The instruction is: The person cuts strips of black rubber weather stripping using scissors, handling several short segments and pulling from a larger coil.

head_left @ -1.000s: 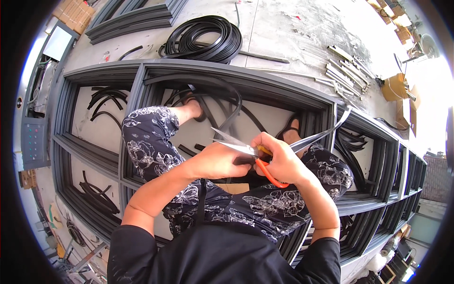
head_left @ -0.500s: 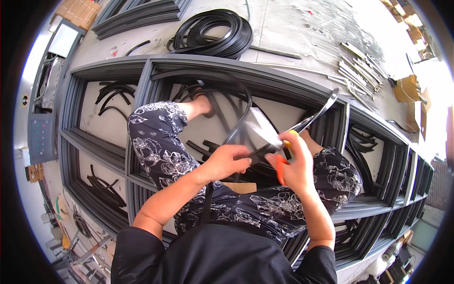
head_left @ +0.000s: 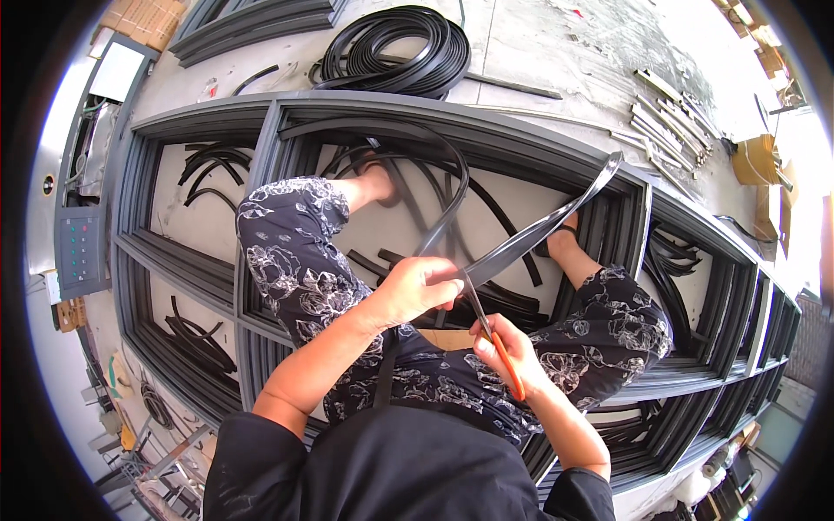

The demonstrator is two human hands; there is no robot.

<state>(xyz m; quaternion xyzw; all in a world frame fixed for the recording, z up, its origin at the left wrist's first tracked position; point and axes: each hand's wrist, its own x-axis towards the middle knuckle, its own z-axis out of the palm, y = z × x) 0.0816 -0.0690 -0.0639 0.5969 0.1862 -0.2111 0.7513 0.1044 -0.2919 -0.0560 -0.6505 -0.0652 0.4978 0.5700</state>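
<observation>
While the left hand (head_left: 415, 292) pinches the black rubber-looking strip (head_left: 543, 230) over the grey frame (head_left: 268, 139), the right hand (head_left: 521, 354) grips orange-handled scissors (head_left: 506, 365). Swinging a moment ago, their blades (head_left: 475, 302) now meet the strip beside the left fingertips (head_left: 453, 286).

Fisheye cam is worn on head, aimed down; L hand (head_left: 415, 293) & R hand (head_left: 520, 350) viewed close, flr (head_left: 547, 48) farther off.
</observation>
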